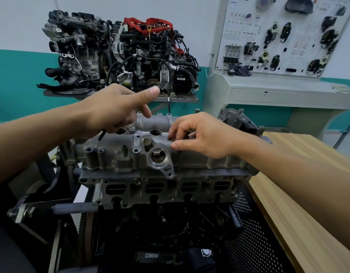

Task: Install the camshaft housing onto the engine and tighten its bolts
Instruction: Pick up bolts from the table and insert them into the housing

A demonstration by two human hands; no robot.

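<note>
The grey aluminium camshaft housing (119, 154) sits on top of the engine's cylinder head (150, 187), which is mounted on a stand in the middle of the view. My left hand (115, 109) hovers over the housing's left rear. Its lower fingers curl round a thin dark bolt (101, 135) that sticks out below the fist, while the thumb and index finger are stretched out. My right hand (201, 134) rests on the housing's top right, its fingertips and thumb pinching something small that they mostly hide. One bolt (132, 128) stands in the housing near the left spark plug well.
A wooden table (308, 194) runs along the right. Behind the stand are two complete engines (121, 56) on a shelf and a grey training panel (278, 36). The stand's handle bar (71, 208) juts out to the lower left, and a black perforated panel (249, 233) is at the lower right.
</note>
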